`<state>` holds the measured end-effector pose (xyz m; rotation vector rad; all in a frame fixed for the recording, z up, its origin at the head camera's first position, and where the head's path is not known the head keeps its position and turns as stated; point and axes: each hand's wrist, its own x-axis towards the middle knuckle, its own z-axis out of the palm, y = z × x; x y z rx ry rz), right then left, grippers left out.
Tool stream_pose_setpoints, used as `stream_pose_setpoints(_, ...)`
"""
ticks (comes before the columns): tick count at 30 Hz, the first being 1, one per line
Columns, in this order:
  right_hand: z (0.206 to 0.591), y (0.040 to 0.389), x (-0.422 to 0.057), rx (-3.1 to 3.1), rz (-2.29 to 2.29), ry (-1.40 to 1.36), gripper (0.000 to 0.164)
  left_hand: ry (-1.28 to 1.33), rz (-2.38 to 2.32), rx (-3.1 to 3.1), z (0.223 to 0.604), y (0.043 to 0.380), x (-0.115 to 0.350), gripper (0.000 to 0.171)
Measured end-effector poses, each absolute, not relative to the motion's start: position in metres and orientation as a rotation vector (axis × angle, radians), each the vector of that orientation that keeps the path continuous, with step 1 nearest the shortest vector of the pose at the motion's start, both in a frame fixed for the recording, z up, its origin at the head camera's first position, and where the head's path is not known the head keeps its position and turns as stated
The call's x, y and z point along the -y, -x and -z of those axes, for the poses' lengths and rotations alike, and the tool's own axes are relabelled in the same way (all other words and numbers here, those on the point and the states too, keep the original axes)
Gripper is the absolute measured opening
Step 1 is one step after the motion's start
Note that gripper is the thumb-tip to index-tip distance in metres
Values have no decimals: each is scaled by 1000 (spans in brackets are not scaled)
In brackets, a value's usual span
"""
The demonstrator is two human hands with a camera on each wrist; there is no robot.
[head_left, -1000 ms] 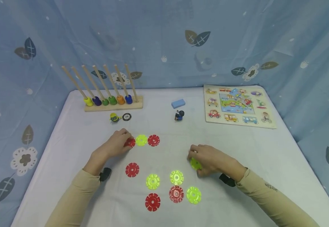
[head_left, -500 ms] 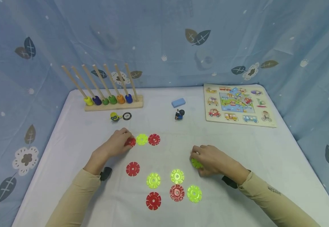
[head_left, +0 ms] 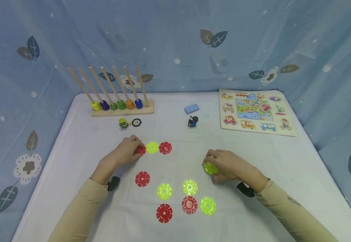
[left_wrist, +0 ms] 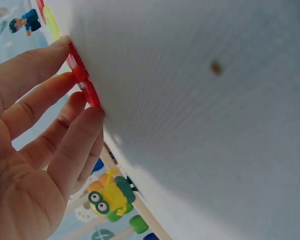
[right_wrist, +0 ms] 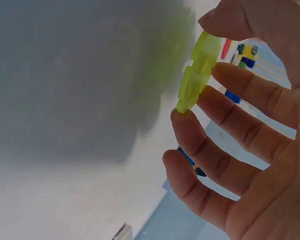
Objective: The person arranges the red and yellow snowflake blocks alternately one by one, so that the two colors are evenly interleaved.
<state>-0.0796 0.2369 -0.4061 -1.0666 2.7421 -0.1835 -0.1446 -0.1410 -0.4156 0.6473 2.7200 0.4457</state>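
Note:
My left hand (head_left: 125,151) pinches a red notched plastic disc (head_left: 141,150) by its edge, between thumb and fingers. In the left wrist view that red disc (left_wrist: 81,75) lies flat against the white cloth. It forms the left end of a row with a yellow-green disc (head_left: 152,147) and another red disc (head_left: 165,148). To the right, my right hand (head_left: 227,165) grips a yellow-green disc (head_left: 210,168) by its rim. In the right wrist view this disc (right_wrist: 197,72) is tilted over the cloth, casting a greenish tint there.
Nearer the front lie several loose discs, including a red one (head_left: 142,179) and a yellow-green one (head_left: 208,206). Behind are a wooden peg stand (head_left: 122,112), a minion figure (head_left: 123,122), a black-and-white chip (head_left: 136,122), a blue block (head_left: 192,108), a small figure (head_left: 192,121) and a puzzle board (head_left: 257,129).
My right hand, with its yellow-green disc, has shifted slightly right and away from me. My left hand has stayed on the red disc. The other discs keep their places.

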Motion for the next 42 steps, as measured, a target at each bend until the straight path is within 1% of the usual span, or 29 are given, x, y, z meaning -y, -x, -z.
stream_pose_setpoints(6, 403, 101, -222, -2727, 221, 1043, 47, -629, -427, -2714, 410, 143, 141, 36)
stream_pose_setpoints(13, 407, 132, -191, -2707, 269, 1028, 46, -625, -449, -2709, 411, 143, 140, 36)
stream_pose_setpoints(20, 410, 154, -164, -2684, 260, 982, 48, -641, -463, -2705, 414, 144, 136, 36)
stream_pose_setpoints(26, 411, 160, -155, -2664, 233, 1003, 49, -648, -448, -2711, 415, 143, 136, 37)
stream_pose_setpoints(35, 413, 160, -151, -2671, 241, 1048, 43, -650, -441, -2719, 414, 143, 138, 37)
stream_pose_setpoints(42, 416, 159, -154, -2718, 227, 1162, 42, -652, -425, -2729, 414, 144, 140, 37)
